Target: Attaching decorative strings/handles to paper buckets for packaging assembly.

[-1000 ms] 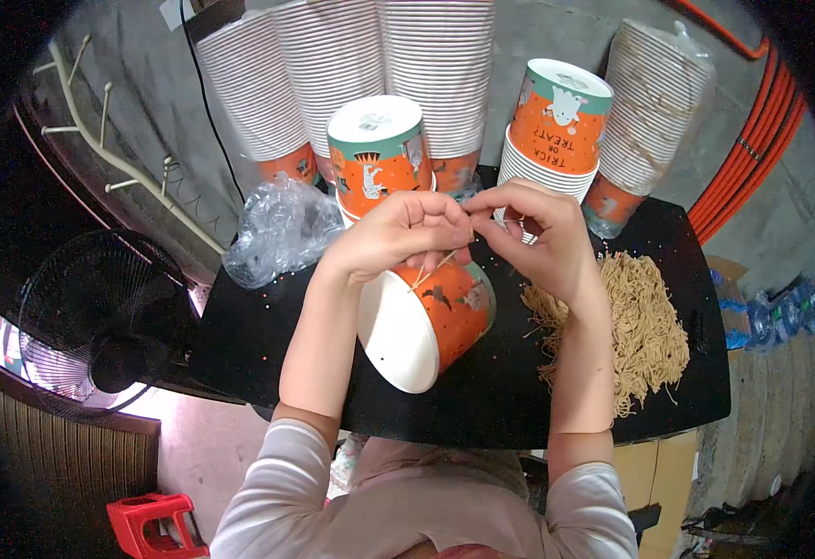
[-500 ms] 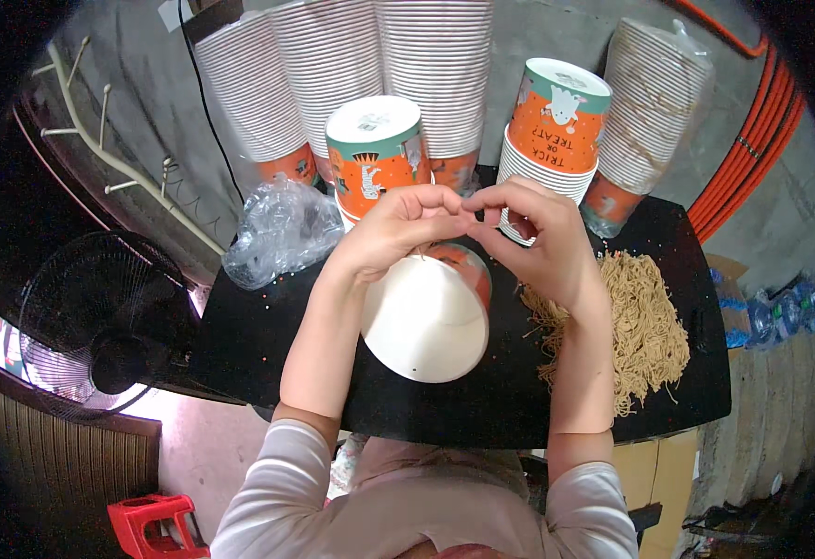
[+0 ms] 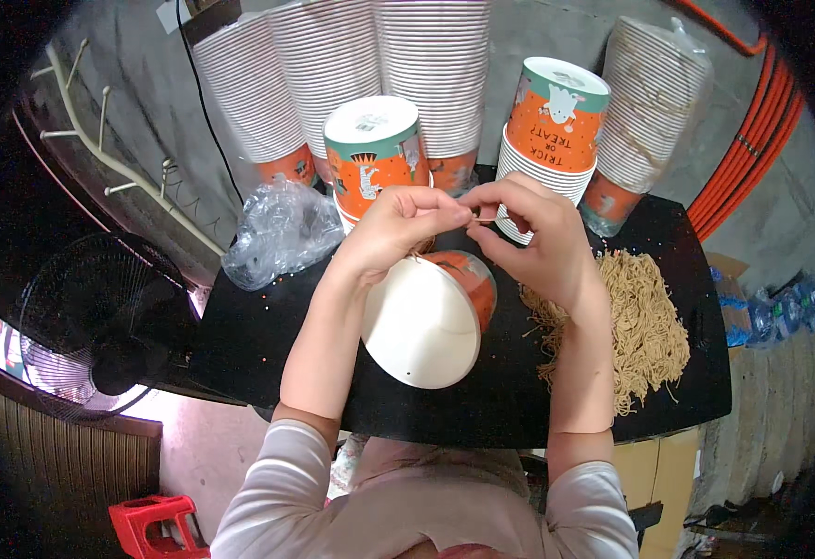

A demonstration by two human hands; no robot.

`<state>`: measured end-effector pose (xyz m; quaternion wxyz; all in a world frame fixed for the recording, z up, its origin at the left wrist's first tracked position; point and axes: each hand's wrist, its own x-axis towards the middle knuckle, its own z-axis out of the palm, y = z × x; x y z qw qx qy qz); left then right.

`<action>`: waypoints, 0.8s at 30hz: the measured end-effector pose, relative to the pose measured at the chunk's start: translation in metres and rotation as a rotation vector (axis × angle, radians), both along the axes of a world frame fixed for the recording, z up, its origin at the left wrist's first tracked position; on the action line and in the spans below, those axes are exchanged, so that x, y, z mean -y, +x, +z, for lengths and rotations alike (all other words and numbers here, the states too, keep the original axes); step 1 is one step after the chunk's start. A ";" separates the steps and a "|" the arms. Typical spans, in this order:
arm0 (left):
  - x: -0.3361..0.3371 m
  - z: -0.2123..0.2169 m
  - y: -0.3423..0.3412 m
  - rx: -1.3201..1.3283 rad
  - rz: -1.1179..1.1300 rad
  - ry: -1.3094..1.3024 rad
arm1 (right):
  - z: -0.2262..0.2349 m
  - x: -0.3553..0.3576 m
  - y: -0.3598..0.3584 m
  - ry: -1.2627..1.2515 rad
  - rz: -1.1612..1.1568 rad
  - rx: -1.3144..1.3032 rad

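An orange paper cup [image 3: 471, 279] lies tipped on the black table [image 3: 268, 345], its white round bottom facing up toward me. My left hand [image 3: 393, 228] and my right hand [image 3: 538, 238] meet just above the cup's far rim. Both pinch a thin tan strand [image 3: 484, 220] stretched between their fingertips. The cup's mouth is hidden under my hands. A loose heap of tan strands [image 3: 650, 321] lies on the table right of my right forearm.
Tall stacks of white-rimmed orange cups [image 3: 435, 65] line the back of the table, and two upside-down cups [image 3: 375, 154] top shorter stacks. A crumpled clear plastic bag [image 3: 277, 233] lies at the back left. A black fan [image 3: 100, 326] and a red stool [image 3: 161, 522] stand on the floor to the left.
The cup has turned under my hands, so its white bottom now faces me more squarely than a second ago. My hands have stayed together over its rim.
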<state>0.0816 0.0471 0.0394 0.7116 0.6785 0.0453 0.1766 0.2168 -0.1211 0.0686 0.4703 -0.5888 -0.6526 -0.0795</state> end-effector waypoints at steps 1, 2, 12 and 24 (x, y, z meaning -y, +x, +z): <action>0.002 0.002 0.000 0.004 0.006 0.005 | -0.001 -0.001 0.000 0.028 0.009 -0.006; 0.004 0.008 -0.003 -0.017 -0.005 0.015 | -0.001 0.000 0.000 0.016 -0.017 0.010; 0.000 0.018 -0.010 -0.019 -0.117 -0.147 | -0.002 0.000 0.001 -0.030 -0.092 0.031; 0.001 0.015 -0.008 0.005 -0.096 -0.102 | -0.001 0.003 0.007 -0.037 -0.069 -0.014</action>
